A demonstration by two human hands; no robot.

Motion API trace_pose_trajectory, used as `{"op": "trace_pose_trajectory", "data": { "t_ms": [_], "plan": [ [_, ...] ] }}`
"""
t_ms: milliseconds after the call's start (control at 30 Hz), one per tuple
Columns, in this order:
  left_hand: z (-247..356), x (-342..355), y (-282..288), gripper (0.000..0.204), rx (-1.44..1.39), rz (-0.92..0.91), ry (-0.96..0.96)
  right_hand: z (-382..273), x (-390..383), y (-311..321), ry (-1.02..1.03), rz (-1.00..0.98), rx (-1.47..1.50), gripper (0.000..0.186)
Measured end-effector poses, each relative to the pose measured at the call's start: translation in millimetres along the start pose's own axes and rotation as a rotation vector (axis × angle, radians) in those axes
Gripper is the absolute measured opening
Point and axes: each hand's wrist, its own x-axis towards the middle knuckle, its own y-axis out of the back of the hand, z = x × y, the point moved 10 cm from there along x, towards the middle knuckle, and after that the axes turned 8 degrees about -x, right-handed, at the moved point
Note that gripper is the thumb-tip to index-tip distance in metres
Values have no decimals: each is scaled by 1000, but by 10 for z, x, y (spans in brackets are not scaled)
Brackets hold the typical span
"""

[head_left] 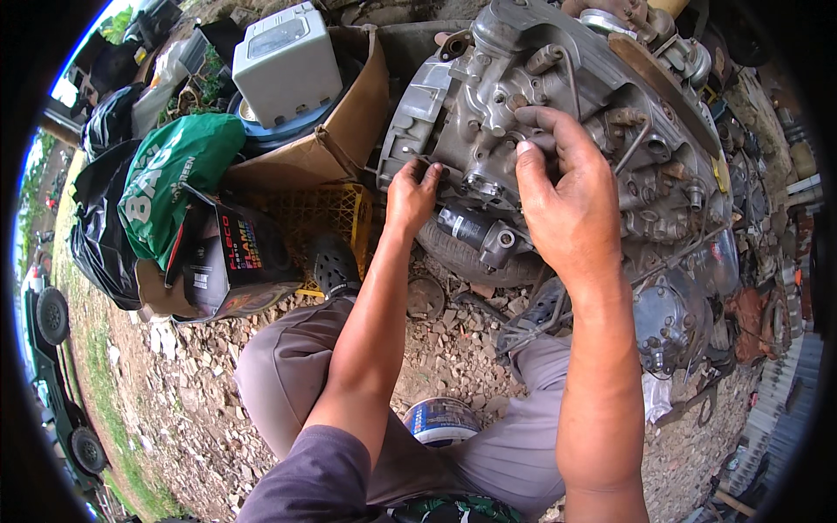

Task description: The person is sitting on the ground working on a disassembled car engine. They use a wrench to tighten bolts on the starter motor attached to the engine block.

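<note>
A large, greasy metal engine (pixel 501 113) lies in front of me. My left hand (pixel 408 196) is at its left edge, thumb and fingertips pinched together beside a pale cast bracket (pixel 423 100); whatever they hold is too small to name. Over the middle of the engine, my right hand (pixel 571 179) curls with thumb and forefinger close together near some bolts and fittings. Anything between those fingers is hidden. Below the hands, a black cylindrical part (pixel 466 227) sits on the engine's near side, above a tyre (pixel 475 261).
To the left stand a cardboard box (pixel 353 131) with a grey plastic case (pixel 288 70), a yellow crate (pixel 349 218), a green bag (pixel 174 179) and a printed carton (pixel 231 261). A tub (pixel 440 421) sits between my legs. Loose engine parts (pixel 667 318) lie right, on stony ground.
</note>
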Motion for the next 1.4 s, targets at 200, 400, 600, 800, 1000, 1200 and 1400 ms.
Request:
{"op": "trace_pose_trajectory", "data": {
  "t_ms": [200,400,600,800,1000,1200,1400],
  "plan": [
    [641,-555,-304,25,293,-31,-383,-66,8,-16,-4,-3,-13,22],
    [477,-1008,-486,32,308,-59,-591,-34,-5,-9,-27,20,-5,22],
    [93,-1182,-654,36,420,-195,-621,-83,0,43,-41,17,29,24],
    [-469,-1147,-346,27,53,51,-105,-12,17,67,3,30,-18,22],
    [-994,-606,88,24,-1040,352,237,-54,26,54,4,37,-20,22],
    [-807,-504,19,21,-1033,235,385,-53,17,44,-4,29,3,23],
    [-692,-443,13,24,-913,217,363,-49,19,49,2,26,-35,22]
  ]
}}
